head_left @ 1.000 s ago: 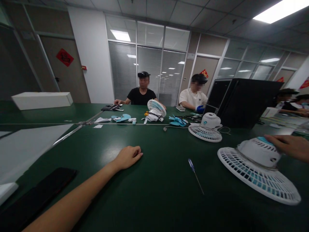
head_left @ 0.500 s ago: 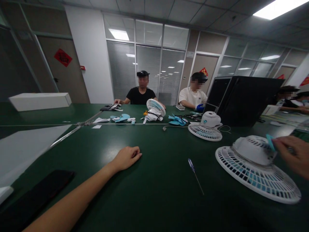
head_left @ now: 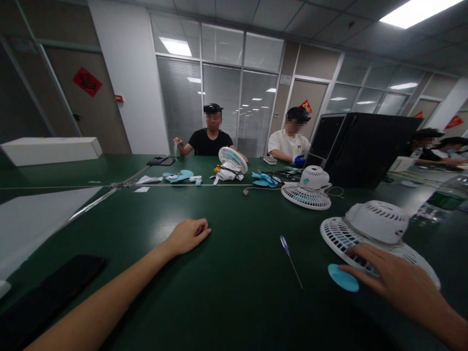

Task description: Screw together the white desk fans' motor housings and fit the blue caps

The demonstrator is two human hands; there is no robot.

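My left hand [head_left: 188,236] rests on the green table with its fingers curled in and nothing visible in them. At the right, my right hand [head_left: 395,278] reaches in front of a white fan head [head_left: 380,222] that lies grille down. Its thumb and forefinger are apart. The thumb tip touches the edge of a round light-blue cap [head_left: 343,279], which appears to lie on the table. Part of the fan's grille is hidden behind this hand. Between my hands lies a screwdriver [head_left: 291,262] with a clear bluish handle.
A second fan head [head_left: 310,187] stands behind, near a black computer case [head_left: 369,151]. A tilted fan [head_left: 232,165] and blue fan blades [head_left: 265,179] lie farther back. A dark phone-like slab [head_left: 54,292] is at left. Two people sit opposite.
My right hand has moved left and down from the fan head's side with the blue cap, and its fingers have parted. My left hand stays on the table.
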